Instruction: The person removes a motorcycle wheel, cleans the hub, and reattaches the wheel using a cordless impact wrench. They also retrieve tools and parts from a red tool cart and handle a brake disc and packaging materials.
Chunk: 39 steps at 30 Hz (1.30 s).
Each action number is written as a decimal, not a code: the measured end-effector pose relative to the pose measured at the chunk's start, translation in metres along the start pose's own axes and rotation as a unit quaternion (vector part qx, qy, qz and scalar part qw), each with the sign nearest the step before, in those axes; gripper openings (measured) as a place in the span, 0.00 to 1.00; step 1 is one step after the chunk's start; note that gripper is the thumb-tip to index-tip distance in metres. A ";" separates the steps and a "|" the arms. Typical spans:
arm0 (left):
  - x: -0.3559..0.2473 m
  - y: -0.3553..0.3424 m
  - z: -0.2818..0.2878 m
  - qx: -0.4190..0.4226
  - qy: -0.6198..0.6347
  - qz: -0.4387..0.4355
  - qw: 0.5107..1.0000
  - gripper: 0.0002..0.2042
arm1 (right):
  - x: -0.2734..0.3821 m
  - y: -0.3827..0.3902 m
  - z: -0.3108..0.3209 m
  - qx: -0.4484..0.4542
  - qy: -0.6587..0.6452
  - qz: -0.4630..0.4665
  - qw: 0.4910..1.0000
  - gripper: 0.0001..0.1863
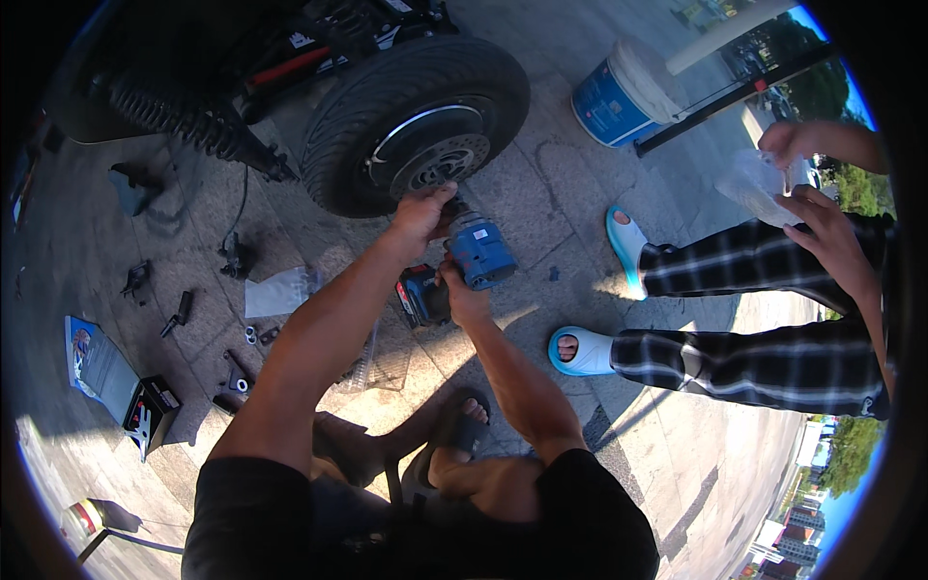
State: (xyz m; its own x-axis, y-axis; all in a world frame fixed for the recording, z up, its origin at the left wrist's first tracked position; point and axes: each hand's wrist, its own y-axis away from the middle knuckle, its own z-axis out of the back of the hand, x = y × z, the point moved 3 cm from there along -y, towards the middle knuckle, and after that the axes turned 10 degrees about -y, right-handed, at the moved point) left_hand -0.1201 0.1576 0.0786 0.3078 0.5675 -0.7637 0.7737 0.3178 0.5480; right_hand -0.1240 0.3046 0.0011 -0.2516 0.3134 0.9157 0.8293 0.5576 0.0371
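Note:
A blue cordless impact wrench (483,253) points its nose at the hub of a black-tyred wheel (333,145). Its handle is in my right hand (468,298), fingers wrapped round it just above the black battery pack (421,296). My left hand (421,218) is closed around the tool's front end, close to the hub. A slotted brake disc (454,155) shows on the wheel's face. The socket tip and whatever it meets at the hub are mostly hidden by my left fingers.
Another person in plaid trousers (744,261) stands at the right, holding a clear plastic bag (752,186). Beyond is a white-and-blue bucket (623,101). A coil-spring shock absorber (174,116), a plastic bag (280,292), an open box (150,411) and several loose parts lie left.

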 end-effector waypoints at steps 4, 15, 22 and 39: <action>-0.003 0.001 0.000 0.008 -0.010 0.000 1.000 0.16 | 0.011 -0.008 0.018 0.065 0.330 0.210 0.918 0.03; -0.002 0.000 0.004 -0.012 -0.038 -0.020 0.999 0.13 | 0.013 -0.035 0.029 0.161 0.497 0.247 0.816 0.09; 0.005 -0.005 -0.002 -0.056 -0.002 -0.058 0.997 0.14 | 0.019 -0.034 0.016 0.106 0.434 0.278 0.850 0.08; 0.011 -0.008 -0.005 -0.078 -0.021 -0.077 0.994 0.14 | -0.014 -0.031 0.021 0.069 0.207 0.084 0.972 0.08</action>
State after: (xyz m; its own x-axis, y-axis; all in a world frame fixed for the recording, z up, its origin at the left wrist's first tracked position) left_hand -0.1259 0.1652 0.0677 0.2178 0.4717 -0.8544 0.7190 0.5144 0.4673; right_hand -0.1567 0.2994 -0.0215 0.1283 0.0881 0.9878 0.7593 0.6320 -0.1550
